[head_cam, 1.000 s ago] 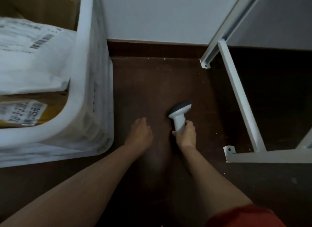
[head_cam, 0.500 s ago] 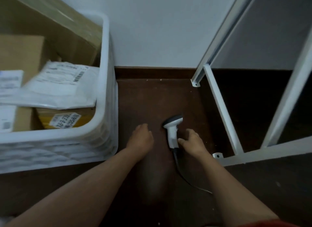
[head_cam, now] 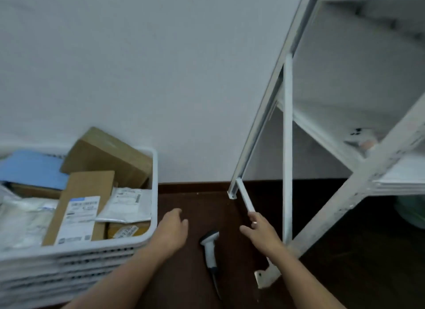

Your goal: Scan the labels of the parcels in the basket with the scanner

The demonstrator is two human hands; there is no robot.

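Note:
A white corded scanner (head_cam: 209, 247) lies on the dark brown floor between my two hands, touched by neither. My left hand (head_cam: 173, 230) hovers just left of it, fingers loosely apart and holding nothing. My right hand (head_cam: 261, 234) is up and to the right of it, fingers spread, empty. At the left stands a white plastic basket (head_cam: 128, 246) full of parcels: a cardboard mailer with a white label (head_cam: 79, 214), a white poly bag with a barcode (head_cam: 127, 205), a tilted brown box (head_cam: 108, 157), a blue envelope (head_cam: 30, 168).
A white metal shelving rack (head_cam: 287, 147) stands at the right, its foot (head_cam: 264, 277) on the floor close to my right forearm. A white wall runs behind. A small object lies on the rack's shelf (head_cam: 361, 138). The scanner's cable (head_cam: 216, 285) trails toward me.
My right hand has let go of the scanner and lifted away to the right; the scanner now lies on the floor. The view has tilted upward, showing more of the basket and rack.

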